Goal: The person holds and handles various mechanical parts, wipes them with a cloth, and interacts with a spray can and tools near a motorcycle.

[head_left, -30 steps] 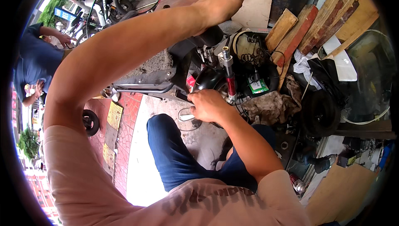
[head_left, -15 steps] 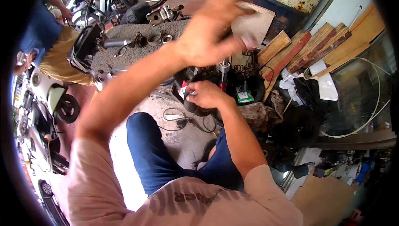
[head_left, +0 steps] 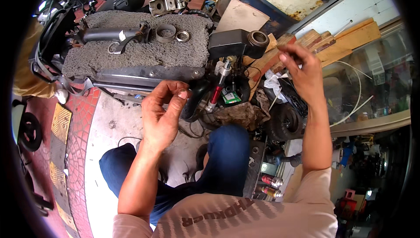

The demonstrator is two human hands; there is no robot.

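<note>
Shock absorber [head_left: 217, 90], red-bodied with a chrome top, upright just beyond the mat's [head_left: 131, 54] right end, let go now: left hand [head_left: 161, 114] drawn back empty, fingers loosely curled, right hand [head_left: 306, 74] raised clear, fingertips pinched, contents indiscernible.

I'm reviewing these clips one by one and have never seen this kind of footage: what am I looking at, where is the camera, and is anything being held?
The picture comes from a fisheye camera worn on a person's head, looking down, so straight edges bend near the rim. The person's own left hand and right hand are raised with fingers loosely curled; neither visibly holds anything. Below are their blue trousers. In front lies a grey textured mat carrying a dark tube and metal rings. Beside it stand a red shock absorber and stacked wooden planks.
</note>
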